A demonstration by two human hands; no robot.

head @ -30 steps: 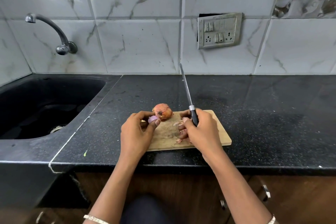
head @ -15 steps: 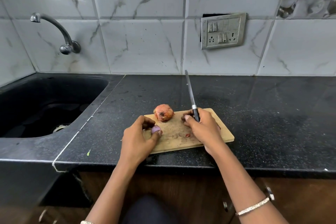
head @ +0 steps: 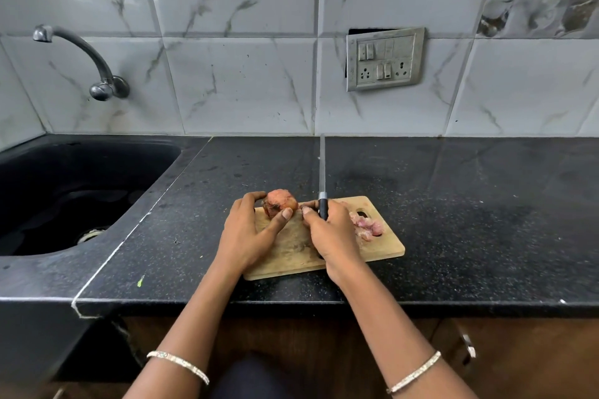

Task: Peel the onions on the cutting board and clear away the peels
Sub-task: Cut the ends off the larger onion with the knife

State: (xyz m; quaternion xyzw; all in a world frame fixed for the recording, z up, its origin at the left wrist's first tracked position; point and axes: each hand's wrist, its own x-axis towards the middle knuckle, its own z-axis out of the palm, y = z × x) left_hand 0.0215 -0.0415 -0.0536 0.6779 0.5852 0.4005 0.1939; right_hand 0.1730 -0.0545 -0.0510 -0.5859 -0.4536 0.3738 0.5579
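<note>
Board [head: 385,248]: left grip [head: 248,233] now round unpeeled onion [head: 280,201]; right grip [head: 330,233] holds knife [head: 322,168]; peels [head: 368,225] heaped right.

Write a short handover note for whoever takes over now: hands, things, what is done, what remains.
Left hand grips the unpeeled onion at the far left of the cutting board.
Right hand holds the knife, blade pointing to the wall.
Peels lie in a pile on the board's right part.
Done: some peeling, by that pile.
Left to do: peel this onion, clear the peels.
</note>
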